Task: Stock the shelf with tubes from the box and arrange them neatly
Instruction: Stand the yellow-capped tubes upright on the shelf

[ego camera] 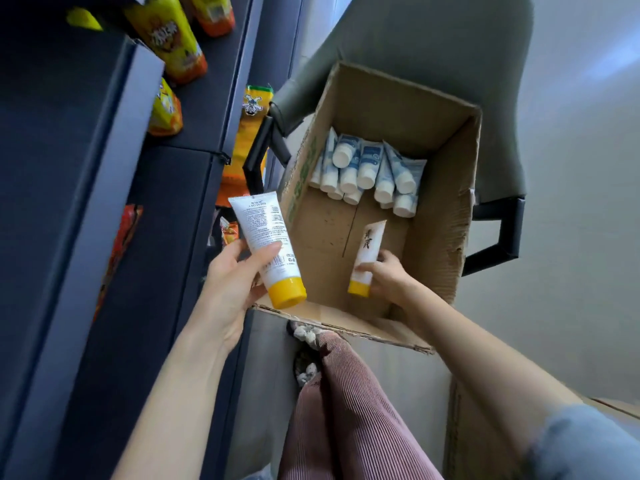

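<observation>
An open cardboard box (440, 216) sits on a grey chair. At its far end lie several blue-and-white tubes (367, 168) with white caps. My left hand (235, 282) holds a white tube with a yellow cap (266, 244) just left of the box, its printed back facing me. Inside the box, my right hand (389, 275) grips a second white tube with a yellow cap (367, 254) near the front wall. The dark shelf unit (104, 188) stands to the left.
Yellow and orange snack bags (166, 36) fill the upper shelves, and more bags (247, 133) hang between the shelf and the chair (485, 81). My leg in ribbed pink trousers (346, 410) is below the box. Another cardboard flap (485, 438) shows at lower right.
</observation>
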`<state>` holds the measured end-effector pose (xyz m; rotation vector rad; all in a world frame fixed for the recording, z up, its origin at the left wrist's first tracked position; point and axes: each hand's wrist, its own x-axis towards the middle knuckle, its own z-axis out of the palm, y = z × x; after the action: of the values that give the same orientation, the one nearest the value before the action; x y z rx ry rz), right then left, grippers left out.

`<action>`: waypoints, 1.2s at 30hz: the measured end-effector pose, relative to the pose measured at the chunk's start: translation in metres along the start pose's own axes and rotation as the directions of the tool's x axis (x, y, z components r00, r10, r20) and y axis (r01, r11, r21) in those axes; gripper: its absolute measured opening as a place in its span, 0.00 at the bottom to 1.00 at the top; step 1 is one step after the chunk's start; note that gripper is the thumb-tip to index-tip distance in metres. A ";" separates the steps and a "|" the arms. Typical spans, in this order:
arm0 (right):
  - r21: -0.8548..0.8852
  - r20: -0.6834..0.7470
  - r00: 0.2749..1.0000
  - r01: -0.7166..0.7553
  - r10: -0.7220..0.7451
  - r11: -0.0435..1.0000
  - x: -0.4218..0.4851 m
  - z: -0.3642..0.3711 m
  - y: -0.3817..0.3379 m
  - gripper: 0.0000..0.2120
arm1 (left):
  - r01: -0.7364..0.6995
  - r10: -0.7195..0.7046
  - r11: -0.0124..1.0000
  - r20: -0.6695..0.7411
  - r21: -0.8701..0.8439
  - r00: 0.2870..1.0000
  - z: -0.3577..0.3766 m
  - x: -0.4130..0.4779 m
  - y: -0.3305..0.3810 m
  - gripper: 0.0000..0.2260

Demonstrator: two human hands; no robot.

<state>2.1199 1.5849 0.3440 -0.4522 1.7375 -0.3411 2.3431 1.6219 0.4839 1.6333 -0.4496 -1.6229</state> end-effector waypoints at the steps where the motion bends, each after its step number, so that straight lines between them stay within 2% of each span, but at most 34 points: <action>1: 0.056 0.062 0.998 0.013 -0.017 0.998 -0.010 0.001 -0.007 0.24 | -0.015 0.015 1.000 -0.004 -0.009 1.000 -0.001 -0.008 0.004 0.12; 3: 0.089 0.156 0.984 0.067 -0.080 0.994 -0.035 0.001 -0.023 0.24 | -0.059 0.059 0.998 -0.001 -0.035 0.998 -0.004 -0.026 0.014 0.12; 8: 0.091 0.276 0.918 0.270 -0.285 0.959 -0.100 -0.008 -0.060 0.19 | -0.171 0.172 0.985 0.042 -0.025 0.984 -0.011 -0.070 0.040 0.12; 10: 0.142 0.306 0.870 0.361 -0.387 0.922 -0.134 -0.012 -0.076 0.16 | -0.226 0.226 0.974 0.048 0.003 0.973 -0.012 -0.090 0.055 0.11; 14: 0.227 0.333 0.762 0.507 -0.555 0.832 -0.199 -0.025 -0.107 0.17 | -0.344 0.339 0.938 0.078 0.050 0.937 -0.012 -0.136 0.091 0.13; 20: 0.282 0.397 0.577 0.663 -0.713 0.693 -0.282 -0.055 -0.137 0.18 | -0.567 0.558 0.818 0.109 0.094 0.823 -0.006 -0.211 0.127 0.15; 24: 0.263 0.474 0.455 0.744 -0.754 0.614 -0.321 -0.075 -0.151 0.23 | -0.669 0.663 0.726 0.097 0.158 0.742 -0.003 -0.250 0.136 0.16; 29: 0.272 0.560 0.303 0.812 -0.771 0.517 -0.356 -0.085 -0.175 0.24 | -0.750 0.748 0.622 0.112 0.224 0.654 -0.001 -0.288 0.145 0.17; 32: 0.263 0.623 0.217 0.847 -0.752 0.462 -0.370 -0.083 -0.189 0.27 | -0.787 0.801 0.568 0.061 0.241 0.596 0.001 -0.311 0.148 0.16; 36: 0.298 0.691 0.083 0.873 -0.718 0.387 -0.392 -0.073 -0.207 0.24 | -0.807 0.852 0.518 -0.092 0.283 0.515 0.001 -0.345 0.148 0.17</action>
<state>2.1418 1.5885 0.7928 -1.5260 0.4800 -0.6588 2.3389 1.7766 0.8262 1.3479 -1.1231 -0.6421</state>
